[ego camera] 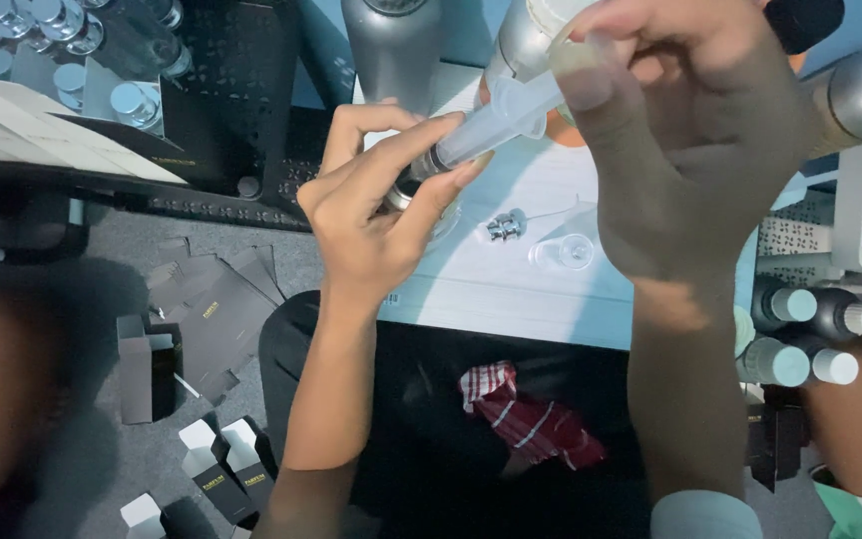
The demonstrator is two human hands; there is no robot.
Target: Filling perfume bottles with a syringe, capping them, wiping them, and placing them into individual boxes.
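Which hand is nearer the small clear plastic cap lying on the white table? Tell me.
Right. The right hand hangs just above and right of the small clear plastic cap; the left hand sits farther off to its left.

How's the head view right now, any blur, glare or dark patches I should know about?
Head view: right hand close to the lens and soft; left hand and syringe sharper; white table brightly lit; floor boxes dim; left edge a dark blur.

A white counter (511, 289) lies beneath the hands under dim, bluish light. Below and to their left, grey floor (102, 289) carries scattered dark cartons (214, 321).
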